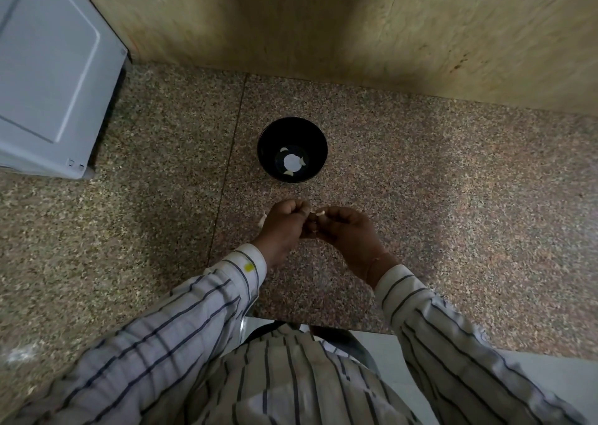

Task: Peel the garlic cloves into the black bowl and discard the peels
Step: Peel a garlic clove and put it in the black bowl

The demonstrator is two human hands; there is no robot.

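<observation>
While both hands work just short of the black bowl: left hand curled, holding something not clearly seen, a pale scrap of peel at its outer edge; garlic clove pinched in right hand fingers. Best stripped close over the table, then dropped among peeled cloves. Grey appliance far left, clear of the work.

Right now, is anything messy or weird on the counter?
Nothing much. The black bowl stands upright with a few peeled cloves inside. Both hands, left hand and right hand, pinch a garlic clove. A whitish scrap, maybe peel, peeks out beside the left hand.
</observation>
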